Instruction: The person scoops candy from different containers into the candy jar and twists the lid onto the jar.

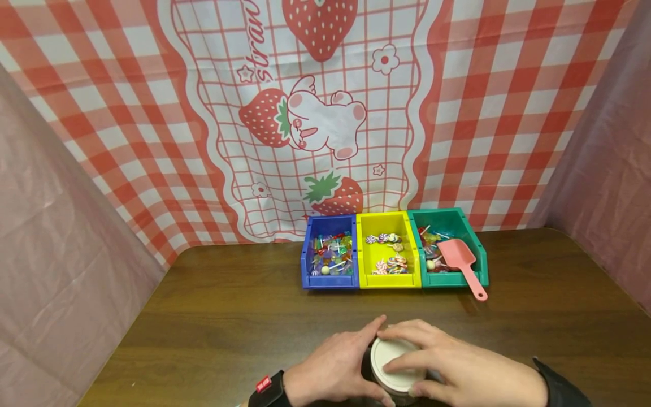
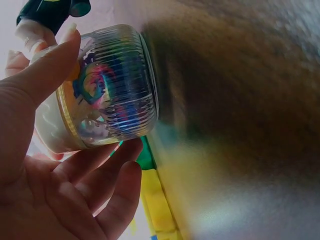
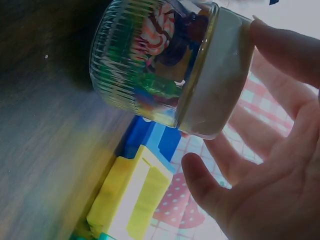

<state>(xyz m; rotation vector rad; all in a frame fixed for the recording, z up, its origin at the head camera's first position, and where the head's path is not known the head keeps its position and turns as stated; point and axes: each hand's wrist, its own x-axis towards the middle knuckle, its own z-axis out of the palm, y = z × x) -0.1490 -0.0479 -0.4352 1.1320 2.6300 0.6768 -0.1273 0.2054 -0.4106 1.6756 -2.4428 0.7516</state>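
A clear ribbed glass jar (image 2: 120, 85) with a cream lid (image 1: 387, 351) stands on the table at the near edge of the head view. Colourful candies, one of them a pink-striped swirl (image 3: 158, 31), show through its glass. My left hand (image 1: 335, 362) holds the jar from the left, thumb on one side and fingers around the other. From the right, my right hand (image 1: 458, 362) grips the lid, with fingertips across its top and the thumb at its near rim. The lid sits on the jar.
Behind the hands stand a blue bin (image 1: 330, 281), a yellow bin (image 1: 389, 281) and a green bin (image 1: 475, 249), all holding candies. A pink scoop (image 1: 460, 257) lies in the green one, handle over its front. The wooden table (image 1: 229, 305) meets a checked cloth (image 1: 488, 141) behind.
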